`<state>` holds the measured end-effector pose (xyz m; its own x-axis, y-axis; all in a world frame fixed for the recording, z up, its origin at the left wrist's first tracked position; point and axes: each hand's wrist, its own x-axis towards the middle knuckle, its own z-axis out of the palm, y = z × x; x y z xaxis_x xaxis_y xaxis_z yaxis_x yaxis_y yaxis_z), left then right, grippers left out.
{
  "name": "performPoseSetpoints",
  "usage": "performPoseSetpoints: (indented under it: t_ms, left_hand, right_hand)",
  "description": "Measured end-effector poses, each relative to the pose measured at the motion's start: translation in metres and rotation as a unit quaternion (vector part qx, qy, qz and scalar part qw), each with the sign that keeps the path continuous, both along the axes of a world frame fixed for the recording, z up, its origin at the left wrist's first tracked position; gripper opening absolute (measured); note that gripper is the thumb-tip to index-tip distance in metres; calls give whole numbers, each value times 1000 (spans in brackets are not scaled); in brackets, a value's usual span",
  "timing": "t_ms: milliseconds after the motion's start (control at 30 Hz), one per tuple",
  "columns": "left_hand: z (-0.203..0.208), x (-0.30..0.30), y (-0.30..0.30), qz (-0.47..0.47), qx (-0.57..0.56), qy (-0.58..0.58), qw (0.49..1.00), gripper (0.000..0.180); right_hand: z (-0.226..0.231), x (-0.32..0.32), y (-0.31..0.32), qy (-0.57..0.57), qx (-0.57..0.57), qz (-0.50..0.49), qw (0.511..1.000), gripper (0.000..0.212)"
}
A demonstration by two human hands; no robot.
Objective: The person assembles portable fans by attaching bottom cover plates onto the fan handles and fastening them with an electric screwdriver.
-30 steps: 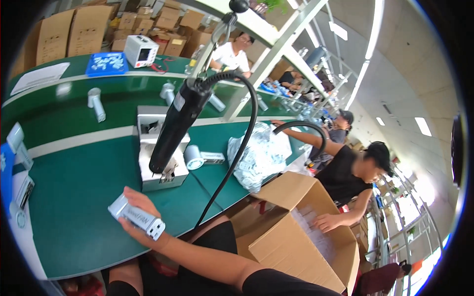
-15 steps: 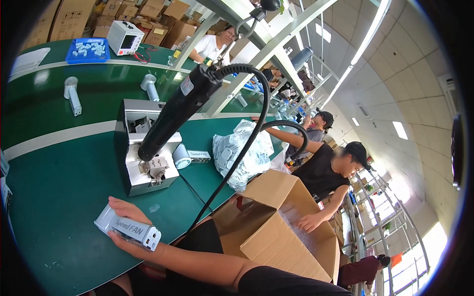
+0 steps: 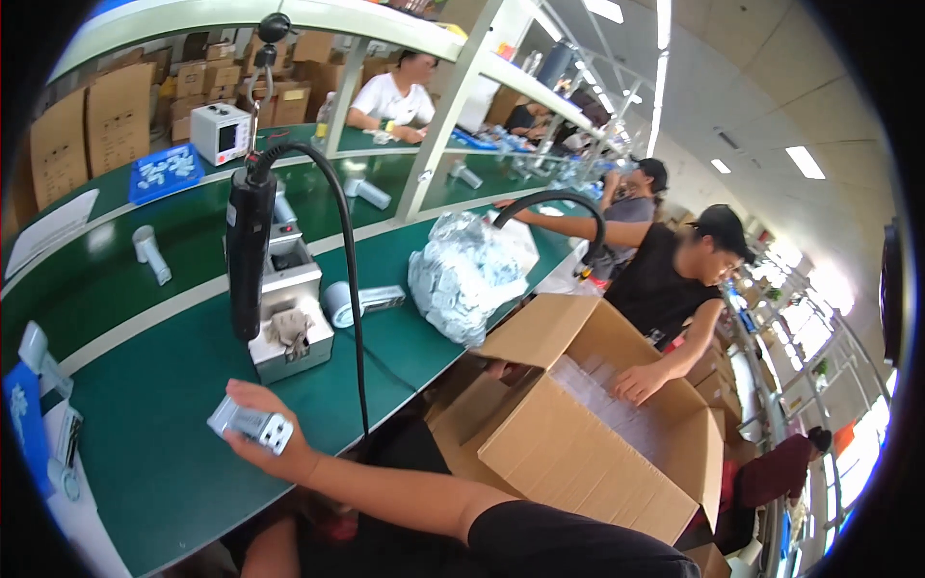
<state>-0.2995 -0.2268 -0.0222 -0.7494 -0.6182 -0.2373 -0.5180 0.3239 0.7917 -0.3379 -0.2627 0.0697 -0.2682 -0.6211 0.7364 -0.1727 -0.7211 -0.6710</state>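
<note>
1. The room is bright: white tube lights (image 3: 663,58) run along the ceiling (image 3: 761,96), and windows (image 3: 872,433) at far right burn out to white.
2. Pale glare marks the glossy green strip (image 3: 72,294) at left; shade gathers beneath the near edge of the surface (image 3: 154,405).
3. Fisheye distortion bows the shelf (image 3: 135,34); the corners are black.
4. Lettering on the handheld fan (image 3: 252,426) looks smeared.

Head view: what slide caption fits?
A bare hand holds a pale device above a green workbench; a black corded tool hangs nearby.
</note>
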Motion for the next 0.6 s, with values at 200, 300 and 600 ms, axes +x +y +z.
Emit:
performPoseSetpoints:
  t_ms: [200, 300, 600]
  left_hand:
    - [20, 85, 56, -56, 119, 53, 990, 19]
    - [111, 91, 69, 119, 312, 213, 918, 15]
    - [207, 63, 88, -78, 95, 471, 873, 28]
  right_hand:
    - [33, -33, 31, 56, -24, -20, 998, 50]
    - [29, -58, 45, 18, -24, -20, 999, 54]
    - [35, -64, 79, -62, -1, -2, 998, 49]
